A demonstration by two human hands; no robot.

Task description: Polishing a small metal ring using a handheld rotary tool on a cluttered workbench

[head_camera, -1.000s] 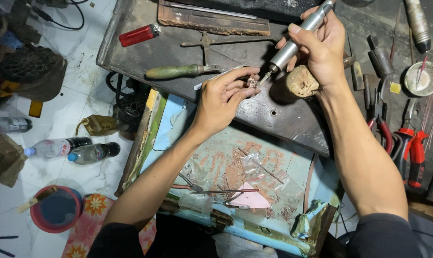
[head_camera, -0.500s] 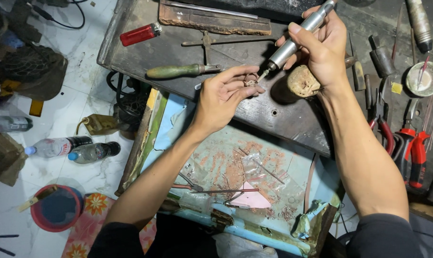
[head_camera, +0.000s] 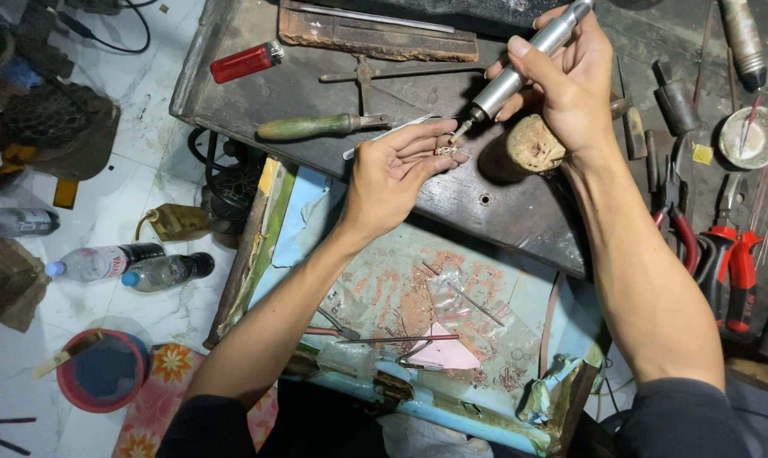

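My left hand (head_camera: 396, 170) is palm up over the dark workbench (head_camera: 316, 93), pinching a small metal ring-like piece (head_camera: 445, 150) in its fingertips. My right hand (head_camera: 570, 80) grips a slim silver rotary handpiece (head_camera: 519, 68) like a pen. Its tip points down-left and sits right at the small piece. A worn wooden peg (head_camera: 535, 144) sticks up just below my right hand.
On the bench lie a red lighter (head_camera: 244, 61), a green-handled file (head_camera: 316, 126), a wooden block (head_camera: 375, 34) and red-handled pliers (head_camera: 731, 263) at right. An open pale-blue drawer (head_camera: 418, 322) holds scraps. Water bottles (head_camera: 129, 267) and a red bowl (head_camera: 100, 371) are on the floor.
My left hand has turned more palm up and opened its fingers a little. The handpiece tip stays at the small piece.
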